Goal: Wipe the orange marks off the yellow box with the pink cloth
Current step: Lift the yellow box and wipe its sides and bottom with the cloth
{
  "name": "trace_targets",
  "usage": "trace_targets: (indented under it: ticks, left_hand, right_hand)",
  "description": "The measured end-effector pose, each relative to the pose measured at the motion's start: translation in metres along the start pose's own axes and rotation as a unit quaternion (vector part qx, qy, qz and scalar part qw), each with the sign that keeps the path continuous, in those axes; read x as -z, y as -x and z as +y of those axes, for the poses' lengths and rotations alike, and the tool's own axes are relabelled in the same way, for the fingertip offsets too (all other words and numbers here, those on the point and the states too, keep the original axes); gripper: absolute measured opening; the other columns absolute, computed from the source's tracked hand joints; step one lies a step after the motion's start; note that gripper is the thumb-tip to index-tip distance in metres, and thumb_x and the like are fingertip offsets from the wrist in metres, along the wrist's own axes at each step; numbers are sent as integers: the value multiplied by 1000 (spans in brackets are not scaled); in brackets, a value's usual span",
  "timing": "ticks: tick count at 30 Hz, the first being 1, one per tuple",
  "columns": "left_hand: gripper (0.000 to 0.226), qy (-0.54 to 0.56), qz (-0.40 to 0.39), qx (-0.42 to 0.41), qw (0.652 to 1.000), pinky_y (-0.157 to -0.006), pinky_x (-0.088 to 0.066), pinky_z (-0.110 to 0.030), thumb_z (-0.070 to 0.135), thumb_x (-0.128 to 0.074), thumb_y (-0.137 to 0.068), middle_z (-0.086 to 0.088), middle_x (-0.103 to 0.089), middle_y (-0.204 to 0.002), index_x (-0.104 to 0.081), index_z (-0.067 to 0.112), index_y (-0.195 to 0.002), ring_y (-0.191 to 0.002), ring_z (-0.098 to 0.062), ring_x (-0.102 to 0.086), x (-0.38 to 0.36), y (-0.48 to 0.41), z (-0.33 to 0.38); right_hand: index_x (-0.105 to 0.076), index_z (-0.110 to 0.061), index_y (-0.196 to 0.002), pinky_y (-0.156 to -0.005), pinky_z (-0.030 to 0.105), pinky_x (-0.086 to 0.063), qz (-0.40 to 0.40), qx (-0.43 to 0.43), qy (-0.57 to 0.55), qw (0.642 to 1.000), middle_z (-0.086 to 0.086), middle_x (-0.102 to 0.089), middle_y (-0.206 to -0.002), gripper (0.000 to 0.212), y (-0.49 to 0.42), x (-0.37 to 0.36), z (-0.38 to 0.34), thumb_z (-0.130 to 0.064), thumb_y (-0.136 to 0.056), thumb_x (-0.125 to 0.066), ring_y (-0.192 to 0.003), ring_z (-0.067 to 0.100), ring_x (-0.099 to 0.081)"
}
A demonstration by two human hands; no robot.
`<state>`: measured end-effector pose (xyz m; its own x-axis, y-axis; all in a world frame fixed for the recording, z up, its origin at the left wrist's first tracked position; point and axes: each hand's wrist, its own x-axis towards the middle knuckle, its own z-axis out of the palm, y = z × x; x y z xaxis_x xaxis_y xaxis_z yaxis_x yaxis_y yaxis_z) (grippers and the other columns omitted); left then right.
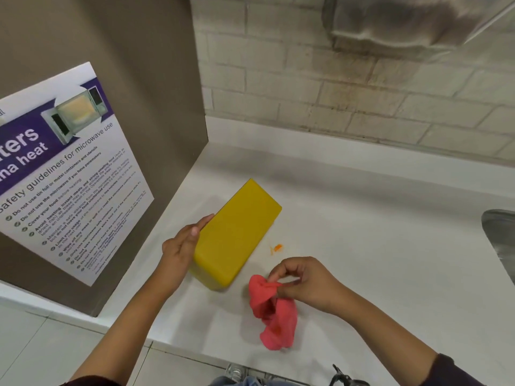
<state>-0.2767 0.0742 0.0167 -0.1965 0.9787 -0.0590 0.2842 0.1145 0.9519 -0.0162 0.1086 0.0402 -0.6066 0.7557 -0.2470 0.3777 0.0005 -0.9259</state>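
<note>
**Box steadied, cloth pinched**

Left hand (184,246) reaching in from the lower left, forearm angled up toward the yellow box (237,235), palm turned inward and laid flat against the box's left long side. Fingers straight and together, tips pointing along that side toward the far end; thumb resting near the top edge. Hand spread flat, not curled around anything, just touching the box.

Right hand (303,282) coming in from the lower right, wrist bent, knuckles up, just right of the box's near end and apart from it. Thumb and fingertips drawn together in a narrow pinch on the upper fold of the pink cloth (271,310). Cloth bunched, draping from the pinch toward the near edge of the white counter (376,232), with a faint orange stain on its lower part.

Yellow box lying on the counter, long axis running diagonally from near left to far right, top face plain yellow with no orange visible on it. Small orange smear (277,247) on the counter just right of the box, between it and the right hand. Microwave safety poster (64,174) on the brown panel left of the box. Steel sink rim (501,240) well to the box's right.
</note>
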Motion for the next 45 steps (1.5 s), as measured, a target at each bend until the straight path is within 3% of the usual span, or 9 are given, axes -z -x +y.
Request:
trace_targets:
  ticks: [4,9,13,22,26,30,34,38,45]
  left_hand:
    - [34,-6,1,-7,1000,-109,-31,-32,45,-27,-97,18,-54,-128,-48,53,-121,-126,-11,-47,1,0,-2]
    - [33,5,6,-2,1000,-107,-32,-28,49,-29,-95,23,-55,-124,-51,53,-119,-122,-4,-49,1,-1,-2]
    - [33,9,7,-9,1000,-104,-32,-24,42,-29,-97,29,-55,-120,-52,52,-119,-116,12,-48,1,0,-2]
    - [36,7,-1,-11,1000,-107,-32,-30,48,-26,-94,27,-53,-123,-50,52,-121,-119,4,-47,2,-1,-5]
    - [41,3,-1,3,1000,-111,-30,-36,54,-24,-89,20,-54,-126,-49,53,-122,-126,-12,-46,2,-2,-6]
    - [39,10,-2,-3,1000,-106,-32,-29,56,-26,-90,22,-54,-123,-50,54,-121,-120,-5,-49,2,-3,-6]
    - [34,11,-1,-8,1000,-104,-31,-23,43,-26,-99,29,-53,-122,-50,53,-122,-118,5,-47,3,-3,-9]
    - [34,13,-3,-5,1000,-107,-30,-28,48,-27,-97,24,-53,-126,-49,51,-123,-121,0,-47,3,-4,-9]
    - [34,12,0,-10,1000,-109,-31,-30,43,-27,-99,19,-55,-126,-51,49,-123,-123,-7,-48,3,-3,-7]
  right_hand:
    - [-72,-22,-81,-69,12,-41,46,59,59,995,-8,-64,-84,25,-1,-1,-5,2,-78,-68,-75,1,-56]
    - [-64,-8,-82,-75,30,-54,49,4,-87,995,4,-67,-75,23,0,1,-10,6,-91,-48,-71,18,-63]
    - [-49,-13,-80,-63,27,-52,-5,-32,-152,988,-2,-61,-66,22,3,0,-13,-3,-97,-40,-61,11,-60]
    - [-55,-36,-72,-63,17,-41,65,25,35,997,-18,-60,-66,22,-4,6,-20,-24,-88,-45,-64,-1,-54]
    - [-55,-27,-74,-59,34,-45,121,44,201,971,0,-62,-63,15,-3,19,-33,-26,-89,-56,-56,13,-53]
    - [-42,-25,-85,-47,22,-32,85,39,315,945,-7,-45,-48,18,-1,30,-55,-17,-87,-58,-43,6,-42]
    - [-60,-27,-86,-59,15,-40,-54,-6,352,934,-20,-56,-70,14,9,44,-88,-14,-82,-63,-64,-6,-50]
    - [-64,-32,-103,-50,13,-37,-219,-29,475,852,-18,-45,-77,39,18,46,-107,-5,-75,-61,-67,1,-47]
    - [-68,-15,-86,-63,27,-38,-157,61,562,810,0,-55,-86,15,14,47,-108,-7,-78,-60,-82,18,-52]
